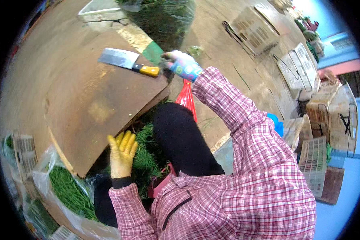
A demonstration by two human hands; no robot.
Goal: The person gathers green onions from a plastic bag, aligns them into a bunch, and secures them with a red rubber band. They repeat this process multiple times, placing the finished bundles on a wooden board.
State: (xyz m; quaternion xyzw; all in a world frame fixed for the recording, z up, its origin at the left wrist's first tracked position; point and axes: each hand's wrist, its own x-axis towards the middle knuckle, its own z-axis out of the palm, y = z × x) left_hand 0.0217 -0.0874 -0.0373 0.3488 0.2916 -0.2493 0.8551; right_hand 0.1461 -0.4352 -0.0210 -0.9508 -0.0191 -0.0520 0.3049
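Note:
A cleaver with a black and yellow handle [129, 61] lies flat on a brown wooden board [78, 105]. My left hand [123, 154], in a yellow glove, is palm up beside the board's near edge, fingers apart and holding nothing. Leafy greens [147, 144] fill the space beside it, above a pink container edge [162, 181]. My right hand [182, 65], in a white glove with a blue patterned cuff, is at the board's far right corner, past the cleaver handle. Its fingers are curled; whether they grip anything is unclear. Red plastic strips [187, 100] hang below its wrist.
A clear bag of long green stalks [70, 189] stands at lower left. A large plastic bag of greens [165, 24] and a white crate [100, 15] are beyond the board. Several plastic crates [255, 30] are on the floor to the right, some stacked by the blue wall.

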